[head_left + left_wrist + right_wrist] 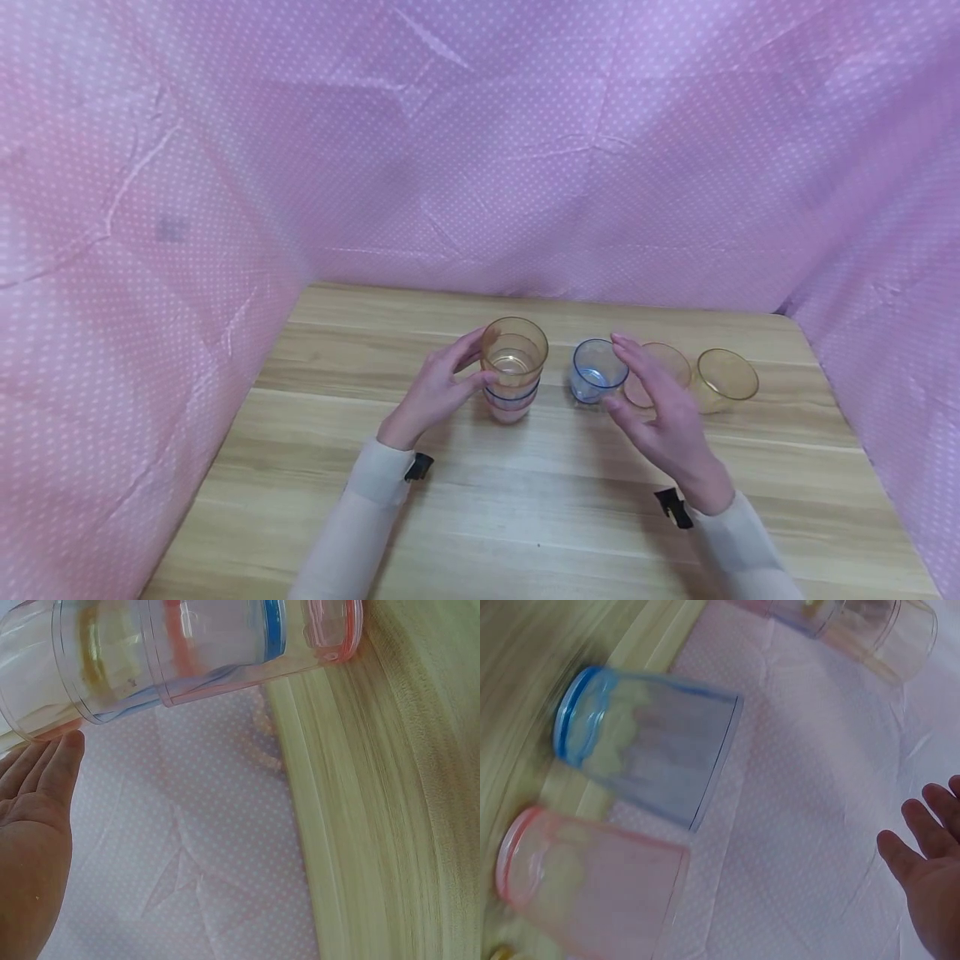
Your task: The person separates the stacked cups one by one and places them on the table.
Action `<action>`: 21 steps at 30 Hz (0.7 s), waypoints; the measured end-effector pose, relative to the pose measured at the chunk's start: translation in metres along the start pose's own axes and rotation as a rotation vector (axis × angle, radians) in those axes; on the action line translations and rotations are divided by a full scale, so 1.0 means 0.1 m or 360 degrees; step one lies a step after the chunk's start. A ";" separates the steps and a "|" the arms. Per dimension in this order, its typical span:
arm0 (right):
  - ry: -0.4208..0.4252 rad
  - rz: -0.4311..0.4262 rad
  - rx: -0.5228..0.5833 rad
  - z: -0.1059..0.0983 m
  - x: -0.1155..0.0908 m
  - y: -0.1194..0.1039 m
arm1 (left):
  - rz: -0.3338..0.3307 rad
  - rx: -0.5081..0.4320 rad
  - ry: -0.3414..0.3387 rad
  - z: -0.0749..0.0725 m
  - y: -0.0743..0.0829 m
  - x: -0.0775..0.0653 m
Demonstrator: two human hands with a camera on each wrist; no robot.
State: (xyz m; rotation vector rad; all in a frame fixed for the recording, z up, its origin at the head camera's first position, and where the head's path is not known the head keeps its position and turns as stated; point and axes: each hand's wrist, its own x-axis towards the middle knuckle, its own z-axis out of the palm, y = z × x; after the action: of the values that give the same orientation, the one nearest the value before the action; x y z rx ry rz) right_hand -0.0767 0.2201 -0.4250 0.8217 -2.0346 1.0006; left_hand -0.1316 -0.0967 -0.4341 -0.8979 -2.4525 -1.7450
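Note:
My left hand (442, 383) holds the top yellow cup (513, 329) of a stack of clear tinted cups, thumb on the near side and fingers on the far side. Below it sit pink and blue cups, and the stack's pink base (341, 630) stands on the wood. Fingers spread, my right hand (663, 421) hovers by a blue cup (592, 379). The right wrist view shows this hand (937, 877) apart from the upright blue cup (667, 746). A pink cup (645, 392), partly hidden behind the right hand, stands between the blue cup and another yellow cup (726, 379).
The wooden table (517, 517) carries the stack left of the three single cups, which stand close together in a row. Pink dotted cloth (480, 167) hangs behind the table and along both sides.

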 end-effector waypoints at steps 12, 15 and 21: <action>-0.0162 -0.0063 0.0028 0.26 0.17 -0.06 | -0.0034 0.0009 0.0001 0.00 0.00 -0.01; -0.0201 -0.0053 0.0034 0.32 0.18 -0.05 | -0.0052 0.0000 0.0003 0.00 0.01 -0.01; -0.0258 -0.0100 0.0015 0.41 0.23 -0.05 | -0.0082 0.0012 0.0011 0.00 0.03 -0.01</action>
State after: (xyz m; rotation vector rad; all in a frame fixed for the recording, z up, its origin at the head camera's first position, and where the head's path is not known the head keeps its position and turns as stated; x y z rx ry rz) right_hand -0.0979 0.1781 -0.4230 0.9938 -2.1266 0.9354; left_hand -0.1293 -0.0968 -0.4315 -0.8338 -2.4978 -1.7502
